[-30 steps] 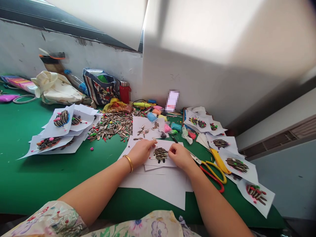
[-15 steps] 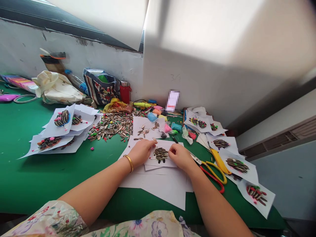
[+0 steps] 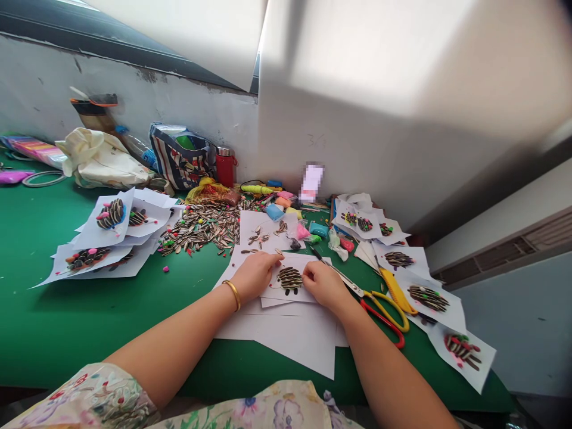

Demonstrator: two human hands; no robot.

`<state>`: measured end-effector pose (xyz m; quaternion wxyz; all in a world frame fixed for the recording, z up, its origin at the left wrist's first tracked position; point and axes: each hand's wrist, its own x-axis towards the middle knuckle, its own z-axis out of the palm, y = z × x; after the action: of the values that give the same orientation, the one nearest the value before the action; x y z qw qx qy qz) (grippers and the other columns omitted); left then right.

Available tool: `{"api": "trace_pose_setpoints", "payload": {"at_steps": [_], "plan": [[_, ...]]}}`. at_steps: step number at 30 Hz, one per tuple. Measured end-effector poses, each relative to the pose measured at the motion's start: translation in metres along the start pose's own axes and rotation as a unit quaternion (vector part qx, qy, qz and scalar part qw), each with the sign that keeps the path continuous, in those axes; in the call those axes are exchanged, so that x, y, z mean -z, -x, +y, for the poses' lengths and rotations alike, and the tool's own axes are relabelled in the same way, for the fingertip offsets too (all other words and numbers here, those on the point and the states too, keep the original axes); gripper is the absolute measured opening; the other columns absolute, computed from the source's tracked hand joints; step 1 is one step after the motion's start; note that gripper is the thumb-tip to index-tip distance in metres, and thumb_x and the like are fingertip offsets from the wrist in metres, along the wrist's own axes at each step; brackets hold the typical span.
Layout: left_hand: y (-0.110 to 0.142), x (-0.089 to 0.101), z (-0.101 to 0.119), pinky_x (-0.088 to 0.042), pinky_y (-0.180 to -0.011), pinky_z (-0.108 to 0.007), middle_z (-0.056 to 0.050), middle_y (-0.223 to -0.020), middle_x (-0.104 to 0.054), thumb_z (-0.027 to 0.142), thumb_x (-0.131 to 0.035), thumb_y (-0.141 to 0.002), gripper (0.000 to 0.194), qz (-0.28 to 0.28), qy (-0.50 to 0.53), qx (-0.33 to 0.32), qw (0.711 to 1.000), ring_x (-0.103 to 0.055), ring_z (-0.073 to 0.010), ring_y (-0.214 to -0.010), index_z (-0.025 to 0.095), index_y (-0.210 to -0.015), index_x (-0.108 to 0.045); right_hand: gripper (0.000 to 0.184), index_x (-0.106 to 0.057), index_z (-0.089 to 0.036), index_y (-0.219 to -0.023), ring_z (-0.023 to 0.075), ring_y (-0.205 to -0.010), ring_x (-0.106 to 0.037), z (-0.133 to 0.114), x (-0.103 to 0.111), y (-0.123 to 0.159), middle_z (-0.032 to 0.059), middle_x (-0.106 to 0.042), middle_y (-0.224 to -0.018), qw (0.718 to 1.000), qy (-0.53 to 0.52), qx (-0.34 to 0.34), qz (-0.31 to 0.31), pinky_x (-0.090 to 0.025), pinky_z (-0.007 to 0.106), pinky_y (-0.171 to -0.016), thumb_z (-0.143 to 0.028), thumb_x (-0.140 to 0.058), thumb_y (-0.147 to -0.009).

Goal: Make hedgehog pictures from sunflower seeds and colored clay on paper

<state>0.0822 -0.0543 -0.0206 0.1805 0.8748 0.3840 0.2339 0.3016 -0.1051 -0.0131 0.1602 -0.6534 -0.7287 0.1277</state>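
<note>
A hedgehog-shaped picture of striped sunflower seeds [image 3: 290,277], with dark feet, lies on a small white card [image 3: 277,293]. My left hand [image 3: 255,275] rests at the card's left side, fingers stretched toward its upper edge, and a gold bangle [image 3: 233,295] circles that wrist. At the picture's right edge my right hand [image 3: 325,285] has its fingers curled in a pinch against the seeds. Whatever may be between those fingertips is hidden. Under the card are larger white sheets [image 3: 295,345]. Just beyond my left fingertips, a few loose seeds [image 3: 259,238] lie on another sheet.
Scissors [image 3: 386,313] with red and yellow handles lie beside my right forearm. Finished seed cards [image 3: 429,298] line the right edge; more cards [image 3: 107,238] are stacked left. Behind are a seed pile [image 3: 210,226], colored clay packets [image 3: 318,230], a red flask [image 3: 224,168] and bags [image 3: 181,152].
The whole view has shifted very slightly. Both hands stay in nearly the same place at the card, the right one still at the seed picture's edge.
</note>
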Motion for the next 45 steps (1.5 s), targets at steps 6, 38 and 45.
{"api": "trace_pose_setpoints", "payload": {"at_steps": [6, 38, 45], "plan": [[0.0, 0.0, -0.001, -0.048, -0.092, -0.039, -0.007, -0.103, -0.074, 0.009, -0.046, -0.087, 0.04, 0.004, 0.007, -0.001, 1.0, -0.064, -0.0245, -0.101, 0.02, -0.12, -0.064, 0.01, -0.062, -0.02, -0.073, 0.0141, -0.07, -0.054, 0.001, -0.001, -0.001, 0.001, -0.066, -0.079, 1.0, -0.001, 0.0, -0.001, -0.029, 0.025, -0.059, -0.02, -0.058, -0.083], [-0.013, 0.04, -0.046, -0.047, -0.087, -0.036, -0.007, -0.099, -0.072, 0.023, -0.052, -0.087, 0.023, 0.098, -0.143, 0.123, 0.977, -0.063, -0.0241, -0.096, 0.021, -0.096, -0.073, 0.023, -0.066, -0.02, -0.081, 0.0177, -0.087, -0.06, 0.003, 0.002, -0.004, 0.0042, -0.07, -0.09, 0.996, -0.079, -0.034, 0.0, -0.039, 0.025, -0.075, -0.021, -0.045, -0.089], [-0.012, 0.066, -0.093, -0.044, -0.085, -0.042, -0.007, -0.119, -0.068, 0.027, -0.052, -0.087, 0.033, 0.065, -0.24, 0.235, 0.94, -0.056, -0.0312, -0.11, 0.029, -0.114, -0.071, 0.022, -0.066, -0.021, -0.079, 0.0172, -0.086, -0.06, 0.0, 0.0, -0.003, 0.0036, -0.07, -0.089, 0.995, -0.091, -0.027, 0.007, -0.04, 0.025, -0.076, -0.02, -0.046, -0.088]]}}
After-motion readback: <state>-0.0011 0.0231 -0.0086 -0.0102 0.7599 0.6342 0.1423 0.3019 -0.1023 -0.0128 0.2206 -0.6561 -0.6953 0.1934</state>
